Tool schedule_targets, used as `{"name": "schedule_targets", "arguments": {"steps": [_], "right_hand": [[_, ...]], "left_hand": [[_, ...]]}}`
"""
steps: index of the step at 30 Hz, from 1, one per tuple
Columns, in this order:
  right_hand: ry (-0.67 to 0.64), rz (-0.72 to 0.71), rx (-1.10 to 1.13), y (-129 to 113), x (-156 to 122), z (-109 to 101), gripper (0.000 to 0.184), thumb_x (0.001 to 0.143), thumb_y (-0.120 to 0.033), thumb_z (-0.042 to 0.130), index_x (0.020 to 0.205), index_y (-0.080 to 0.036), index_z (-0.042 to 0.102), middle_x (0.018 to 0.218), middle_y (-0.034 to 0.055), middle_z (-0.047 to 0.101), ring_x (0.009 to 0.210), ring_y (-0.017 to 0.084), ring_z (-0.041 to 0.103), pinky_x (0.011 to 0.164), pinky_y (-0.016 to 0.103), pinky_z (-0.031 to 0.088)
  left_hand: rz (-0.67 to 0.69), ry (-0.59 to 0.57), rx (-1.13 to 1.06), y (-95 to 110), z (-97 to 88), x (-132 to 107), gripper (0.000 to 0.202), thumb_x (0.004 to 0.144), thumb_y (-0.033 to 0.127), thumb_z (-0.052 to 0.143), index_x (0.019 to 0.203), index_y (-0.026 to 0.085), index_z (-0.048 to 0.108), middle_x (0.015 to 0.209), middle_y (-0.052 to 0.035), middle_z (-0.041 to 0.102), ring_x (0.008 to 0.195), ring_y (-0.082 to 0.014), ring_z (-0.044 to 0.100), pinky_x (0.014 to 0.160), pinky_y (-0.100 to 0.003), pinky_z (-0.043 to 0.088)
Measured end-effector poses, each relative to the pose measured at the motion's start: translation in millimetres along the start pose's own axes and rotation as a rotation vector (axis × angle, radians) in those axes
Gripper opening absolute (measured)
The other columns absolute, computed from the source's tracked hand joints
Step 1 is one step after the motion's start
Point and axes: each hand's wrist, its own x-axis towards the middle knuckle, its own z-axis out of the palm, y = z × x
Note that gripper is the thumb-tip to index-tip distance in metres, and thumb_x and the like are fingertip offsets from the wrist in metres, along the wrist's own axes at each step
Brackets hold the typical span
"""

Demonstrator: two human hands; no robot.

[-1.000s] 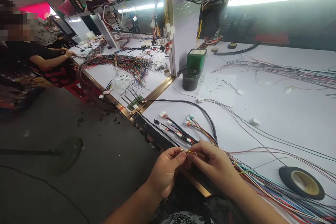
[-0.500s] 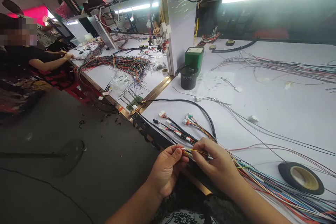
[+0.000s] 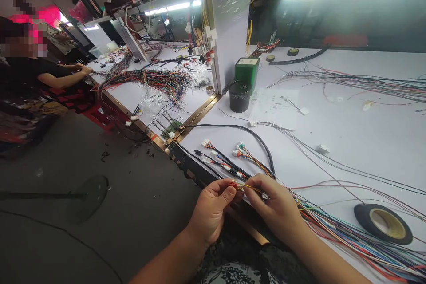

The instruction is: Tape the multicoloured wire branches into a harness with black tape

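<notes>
At the front edge of the bench, my left hand (image 3: 213, 206) pinches a small red connector (image 3: 234, 184) between thumb and fingers. Close to its right, my right hand (image 3: 274, 202) grips a yellow wire (image 3: 248, 187) that runs to the connector; the far part of the wire is hidden behind the fingers. Just beyond my hands lie white connectors (image 3: 206, 143) and green-and-orange connectors (image 3: 237, 151) on bundled wires. A thick black sleeved cable (image 3: 244, 128) curves around them. A bundle of coloured wires (image 3: 336, 226) stretches from under my right hand toward the lower right.
A roll of black tape (image 3: 382, 223) lies at the right. Behind stand a black mesh cup (image 3: 239, 97) and a green box (image 3: 246, 71) beside a white partition (image 3: 229, 35). A green board with upright pins (image 3: 171, 128) sits on the bench's front-left edge. A co-worker (image 3: 43, 66) sits at the far left.
My left hand has turned slightly, showing more of the red connector. Both hands stay close together at the bench edge, and the view has shifted a little.
</notes>
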Motion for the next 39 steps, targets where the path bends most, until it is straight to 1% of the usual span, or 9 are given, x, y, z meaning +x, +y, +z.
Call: {"name": "schedule_targets", "arguments": {"steps": [6,12,16,27,29,33,34,36,39], "right_hand": [[0.044,-0.146,-0.012,9,2,1,0.009,0.092,-0.024,0.052,0.087,-0.024,0.059,0.081,-0.0007,0.062,0.075,0.015,0.058,0.069,0.027,0.044],[-0.11,-0.029,0.052,1,7,-6,0.014,0.092,-0.032,0.052,0.087,-0.024,0.062,0.081,-0.0007,0.065,0.075,0.015,0.06,0.068,0.027,0.045],[-0.098,0.045,0.086,-2,9,-8,0.018,0.091,-0.036,0.052,0.084,-0.023,0.062,0.079,-0.0008,0.065,0.072,0.016,0.06,0.068,0.028,0.046],[-0.104,0.022,0.018,8,7,-1,0.014,0.091,-0.032,0.051,0.086,-0.024,0.062,0.081,-0.0008,0.065,0.075,0.016,0.059,0.068,0.029,0.045],[-0.09,0.022,0.067,7,11,-10,0.011,0.09,-0.033,0.054,0.093,-0.025,0.061,0.088,-0.0002,0.065,0.082,0.016,0.06,0.073,0.029,0.047],[0.151,0.01,0.061,-3,12,-50,0.019,0.088,-0.04,0.058,0.1,-0.026,0.058,0.094,0.0013,0.064,0.087,0.018,0.059,0.077,0.03,0.047],[0.131,0.048,-0.012,-6,9,-60,0.018,0.089,-0.042,0.057,0.095,-0.026,0.059,0.085,0.0002,0.064,0.078,0.017,0.06,0.07,0.029,0.047],[-0.073,0.151,-0.252,-11,0,-72,0.019,0.089,-0.043,0.055,0.084,-0.027,0.063,0.067,-0.002,0.062,0.06,0.016,0.058,0.055,0.027,0.043],[-0.351,0.228,-0.673,-8,-18,-65,0.013,0.087,-0.037,0.058,0.085,-0.029,0.068,0.065,-0.0003,0.067,0.057,0.021,0.063,0.05,0.029,0.037]], "left_hand": [[-0.052,-0.029,-0.025,0,1.9,7,0.021,0.074,0.02,0.078,0.092,0.014,0.069,0.085,-0.0046,0.069,0.08,-0.0127,0.064,0.082,-0.026,0.049],[-0.147,-0.075,-0.058,-1,-6.8,9,0.016,0.077,0.019,0.076,0.088,0.01,0.07,0.087,-0.0058,0.068,0.078,-0.0111,0.063,0.079,-0.022,0.05],[-0.193,-0.086,-0.161,-2,-5.8,9,0.012,0.079,0.016,0.073,0.089,0.011,0.07,0.088,-0.0048,0.068,0.076,-0.0085,0.062,0.079,-0.02,0.05],[-0.136,-0.068,-0.128,-5,2.2,10,0.011,0.079,0.016,0.073,0.087,0.01,0.069,0.088,-0.0061,0.068,0.08,-0.0112,0.063,0.084,-0.023,0.051],[-0.126,-0.04,-0.148,-4,3.6,9,0.012,0.08,0.017,0.072,0.089,0.011,0.068,0.089,-0.0057,0.067,0.08,-0.0111,0.063,0.084,-0.023,0.052],[-0.119,0.056,-0.189,-1,2.5,11,0.01,0.082,0.019,0.071,0.087,0.012,0.066,0.086,-0.003,0.065,0.072,-0.0088,0.061,0.068,-0.019,0.053],[-0.114,0.074,-0.198,-1,1.7,11,0.01,0.081,0.019,0.071,0.087,0.012,0.066,0.084,-0.0026,0.064,0.07,-0.0081,0.06,0.064,-0.018,0.052],[-0.099,0.084,-0.233,0,0.7,12,0.01,0.081,0.017,0.071,0.086,0.011,0.066,0.083,-0.0024,0.063,0.066,-0.0068,0.057,0.057,-0.016,0.05],[-0.095,0.072,-0.296,1,2.3,12,0.009,0.08,0.015,0.071,0.084,0.01,0.065,0.085,-0.0033,0.064,0.063,-0.0056,0.055,0.054,-0.015,0.049]]}}
